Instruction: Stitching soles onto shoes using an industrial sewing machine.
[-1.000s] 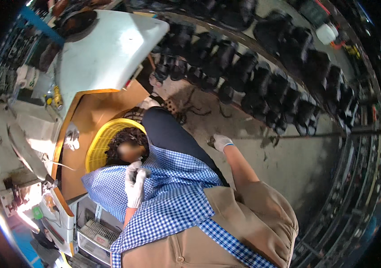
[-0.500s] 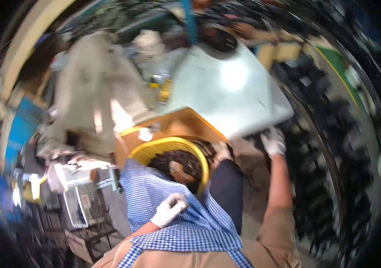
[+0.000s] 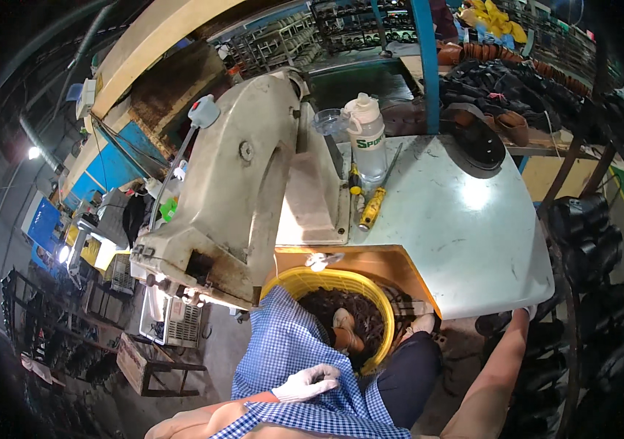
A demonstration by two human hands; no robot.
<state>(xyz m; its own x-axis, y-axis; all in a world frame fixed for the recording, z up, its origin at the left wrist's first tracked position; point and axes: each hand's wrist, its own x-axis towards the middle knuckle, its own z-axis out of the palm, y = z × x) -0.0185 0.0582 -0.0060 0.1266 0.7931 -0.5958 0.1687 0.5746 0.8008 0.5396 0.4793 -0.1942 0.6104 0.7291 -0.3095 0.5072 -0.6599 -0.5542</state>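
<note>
My left hand, in a white glove, rests over my lap on the blue-and-white checked apron. Its fingers bend loosely, with the thumb apart from them and nothing visible in between. At the right, my right arm stretches out to the near right corner of the pale worktable. Only a bit of the white-gloved right hand shows past the table edge, beside several black shoes on a rack. Its fingers are hidden, and so is anything they may touch.
A big beige industrial machine stands left of the table. On the table are a clear bottle, a yellow-handled screwdriver and a black disc-like piece. A yellow basket of dark scraps sits by my feet. A wooden stool is at left.
The view has swung leftward, so the machine and table appear farther right, and the picture is sharper. My right hand has become mostly hidden by the table corner; my left stays over my lap.
</note>
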